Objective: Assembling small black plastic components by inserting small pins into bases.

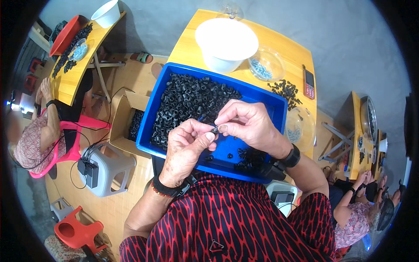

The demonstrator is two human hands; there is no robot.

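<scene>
Before you, a tray (273,107) holds parts (187,105) (mostly at its left); beyond it, a basin (220,64) stands on the table (187,48), a phone (309,83) farther right. Left of the tray, a box (117,118) seemingly holds similar pieces (136,124).

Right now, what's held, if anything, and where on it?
The left hand pinches a small black piece; exactly where, and any hold by the right hand, are unclear.

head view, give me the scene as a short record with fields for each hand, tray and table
left hand: pinches a small black part between thumb and finger
right hand: thumb and forefinger close beside that part, contact unclear
blue tray: below the hands, black parts heaped toward its far left
yellow table: white tub, two clear bowls with small pieces, phone, scattered black pieces
</scene>
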